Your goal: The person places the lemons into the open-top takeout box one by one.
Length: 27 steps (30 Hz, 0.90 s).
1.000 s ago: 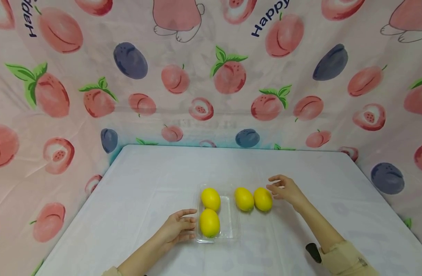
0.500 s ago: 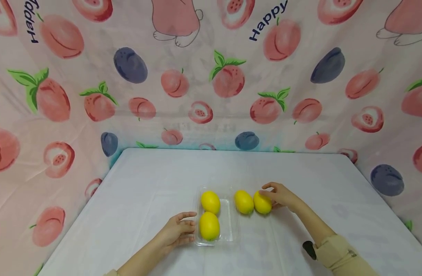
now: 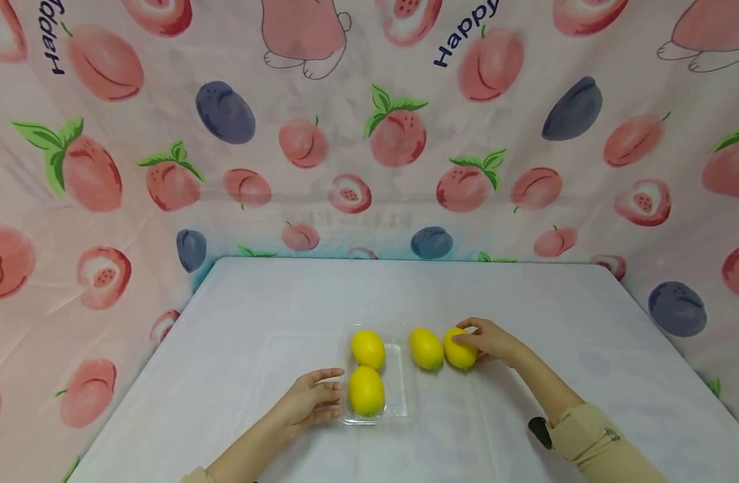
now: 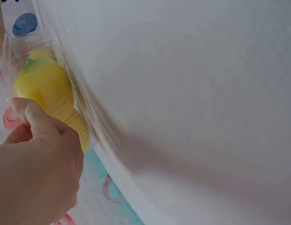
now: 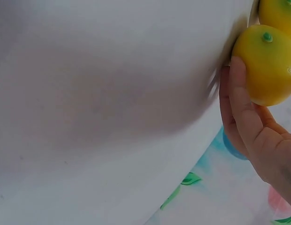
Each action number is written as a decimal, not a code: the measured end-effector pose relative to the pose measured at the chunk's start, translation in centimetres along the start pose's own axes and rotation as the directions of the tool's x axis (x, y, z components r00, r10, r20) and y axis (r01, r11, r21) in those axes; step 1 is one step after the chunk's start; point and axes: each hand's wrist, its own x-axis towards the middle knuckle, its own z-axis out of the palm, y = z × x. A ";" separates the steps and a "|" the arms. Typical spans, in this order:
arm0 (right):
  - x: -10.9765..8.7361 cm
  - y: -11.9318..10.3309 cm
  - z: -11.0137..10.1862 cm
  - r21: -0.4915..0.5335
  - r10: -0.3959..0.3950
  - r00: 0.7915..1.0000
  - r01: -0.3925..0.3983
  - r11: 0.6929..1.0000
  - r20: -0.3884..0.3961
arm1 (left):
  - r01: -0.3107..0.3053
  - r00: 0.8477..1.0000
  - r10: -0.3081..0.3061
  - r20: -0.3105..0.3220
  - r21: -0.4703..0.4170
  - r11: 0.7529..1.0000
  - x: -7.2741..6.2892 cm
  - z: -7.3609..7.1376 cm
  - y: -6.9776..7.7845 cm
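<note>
Two yellow lemons, one far (image 3: 368, 349) and one near (image 3: 366, 390), lie along the left side of a clear plastic container (image 3: 396, 396). My left hand (image 3: 311, 400) touches the container's left wall with its fingers reaching forward; in the left wrist view the hand (image 4: 47, 159) is beside the container and a lemon (image 4: 44, 86). To the right of the container, my right hand (image 3: 493, 342) holds the rightmost lemon (image 3: 457, 351), thumb on the near side and fingers round the far and right sides. Beside it on the table rests another lemon (image 3: 426, 349).
A white cloth covers the table (image 3: 272, 295). Behind it and along the sides hangs a fruit-printed curtain (image 3: 345, 154). A dark object (image 3: 539, 433) is at the right sleeve (image 3: 593, 436).
My right hand has moved left and down onto the rightmost lemon and now grips it. The left hand stays at the container, and the lemons have not moved.
</note>
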 end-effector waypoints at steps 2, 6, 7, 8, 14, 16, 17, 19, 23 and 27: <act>0.1 0.1 0.0 0.013 0.009 1.000 -0.009 1.000 -0.003 | 0.010 1.000 -0.010 0.009 -0.008 1.000 0.1 -0.1 0.0; 0.1 0.2 0.0 0.041 0.011 1.000 -0.011 0.999 -0.002 | 0.041 0.999 -0.040 0.034 -0.033 0.999 0.3 -0.4 0.1; 0.1 0.2 0.0 0.045 0.010 1.000 -0.010 0.999 -0.002 | 0.048 0.998 -0.046 0.040 -0.039 0.998 0.3 -0.5 0.2; 0.1 0.2 0.0 0.047 0.007 1.000 -0.007 0.999 -0.003 | 0.054 0.998 -0.051 0.047 -0.047 0.997 0.4 -0.5 0.2; 0.0 0.1 -0.2 0.052 -0.009 1.000 0.010 0.999 -0.011 | 0.063 0.996 -0.059 0.069 -0.058 0.996 0.6 -0.7 0.2; -0.1 0.1 -0.3 0.056 -0.011 1.000 0.012 0.998 -0.018 | 0.061 0.996 -0.057 0.072 -0.057 0.996 0.7 -0.7 0.1; -0.1 0.1 -0.3 0.056 -0.012 1.000 0.013 0.998 -0.019 | 0.060 0.996 -0.056 0.073 -0.056 0.997 0.7 -0.7 0.1; -0.2 0.0 -0.3 0.057 -0.018 1.000 0.019 0.998 -0.019 | 0.055 0.996 -0.051 0.075 -0.057 0.997 0.7 -0.7 0.1; -0.2 0.0 -0.3 0.051 -0.028 0.999 0.029 0.998 -0.027 | 0.049 0.996 -0.044 0.077 -0.061 0.997 0.6 -0.7 0.1; -0.3 0.1 -0.4 0.048 -0.030 0.999 0.033 0.998 -0.045 | 0.048 0.997 -0.043 0.068 -0.069 0.996 0.6 -0.7 -0.1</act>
